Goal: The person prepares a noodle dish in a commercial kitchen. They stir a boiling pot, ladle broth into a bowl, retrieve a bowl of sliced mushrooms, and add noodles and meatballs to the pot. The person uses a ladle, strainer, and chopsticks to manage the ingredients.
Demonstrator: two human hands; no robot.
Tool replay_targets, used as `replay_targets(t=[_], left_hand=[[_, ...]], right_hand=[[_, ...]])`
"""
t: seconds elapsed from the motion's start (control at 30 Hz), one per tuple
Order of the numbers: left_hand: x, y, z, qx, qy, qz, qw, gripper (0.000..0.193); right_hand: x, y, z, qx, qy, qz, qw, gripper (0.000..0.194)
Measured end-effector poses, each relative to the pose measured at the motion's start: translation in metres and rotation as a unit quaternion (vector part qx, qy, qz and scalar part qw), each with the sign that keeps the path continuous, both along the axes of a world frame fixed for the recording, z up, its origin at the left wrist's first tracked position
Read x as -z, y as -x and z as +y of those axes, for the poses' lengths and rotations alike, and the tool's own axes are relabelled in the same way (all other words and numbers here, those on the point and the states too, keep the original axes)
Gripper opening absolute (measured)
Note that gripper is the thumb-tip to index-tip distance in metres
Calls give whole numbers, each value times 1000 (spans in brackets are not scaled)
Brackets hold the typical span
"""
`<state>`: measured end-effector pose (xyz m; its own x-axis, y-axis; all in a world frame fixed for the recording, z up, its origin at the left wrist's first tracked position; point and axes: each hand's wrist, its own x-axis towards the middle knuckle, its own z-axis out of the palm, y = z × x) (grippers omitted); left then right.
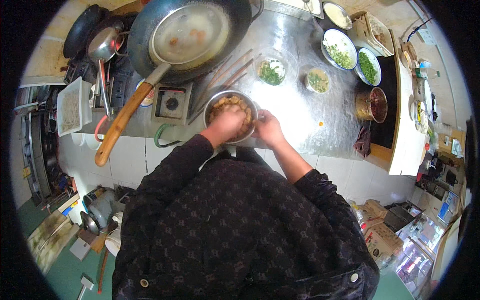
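Note:
A round metal bowl (206, 116) of brown, chunky food pieces (234, 100) stands near the front edge of the steel counter. My left hand (228, 123) reaches down into it, slightly blurred. Its fingertips are lost among the pieces, so whether they grip any cannot be told. On the bowl's right side, my right hand (268, 128) grips the rim between thumb and fingers. Just beyond the bowl sits a clear bowl (275, 69) with chopped greens and something white. To its right is a small cup (318, 80) of liquid with greens.
A large wok (187, 67) holds cloudy liquid, its wooden handle (122, 125) jutting toward me at left. Long chopsticks (225, 80) lie beside a burner control (172, 103). Bowls of chopped greens (340, 48) and a metal pot (371, 105) are at right.

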<state>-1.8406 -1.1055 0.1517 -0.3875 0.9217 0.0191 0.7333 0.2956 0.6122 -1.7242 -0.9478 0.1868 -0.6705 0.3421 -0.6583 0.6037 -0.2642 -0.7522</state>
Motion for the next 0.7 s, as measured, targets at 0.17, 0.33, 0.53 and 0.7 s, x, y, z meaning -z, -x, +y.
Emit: replay_targets(t=[0.17,0.33,0.53,0.7], left_hand=[[-7,8,-13,-49,-40,-121,991,31],[-42,23,-19,-194,-38,-313,929,35],[-118,87,1,-288,-309,-571,704,36],[-120,85,25,-311,-292,-576,698,37]], right_hand=[[-3,2,0,-1,-1,-2,1000,32],[-22,1,1,-23,-42,-17,999,38],[-34,11,-12,-270,-413,183,850,41],[-25,41,-36,-474,-416,142,763,27]])
